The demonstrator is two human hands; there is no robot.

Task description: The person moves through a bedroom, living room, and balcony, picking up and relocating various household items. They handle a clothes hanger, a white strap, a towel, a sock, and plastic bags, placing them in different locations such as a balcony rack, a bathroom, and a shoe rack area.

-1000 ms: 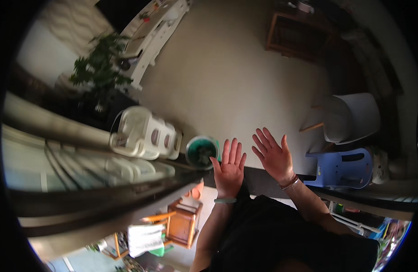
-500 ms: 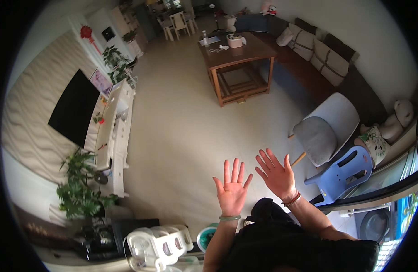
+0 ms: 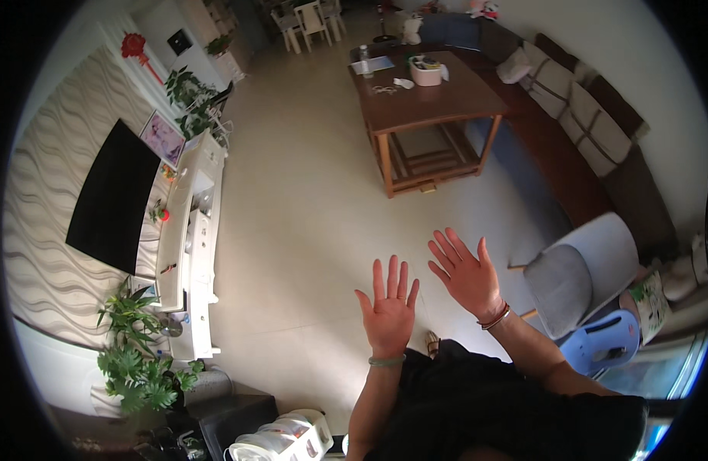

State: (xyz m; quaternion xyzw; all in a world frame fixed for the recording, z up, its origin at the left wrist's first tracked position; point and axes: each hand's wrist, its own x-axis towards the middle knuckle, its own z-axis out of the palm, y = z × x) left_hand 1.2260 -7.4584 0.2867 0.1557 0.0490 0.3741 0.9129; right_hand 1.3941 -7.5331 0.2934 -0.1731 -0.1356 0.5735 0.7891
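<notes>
Lower and farther right in view than half a second ago, the grey padded chair (image 3: 557, 288) stands beside a blue plastic chair (image 3: 580, 351), right of the person's right hand (image 3: 472, 283), which, like the left hand (image 3: 389, 323), is released, fingers spread, above the pale floor (image 3: 285, 230).

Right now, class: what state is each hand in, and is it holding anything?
Left hand: open, fingers spread, holding nothing.
Right hand: open, fingers spread, holding nothing.
</notes>
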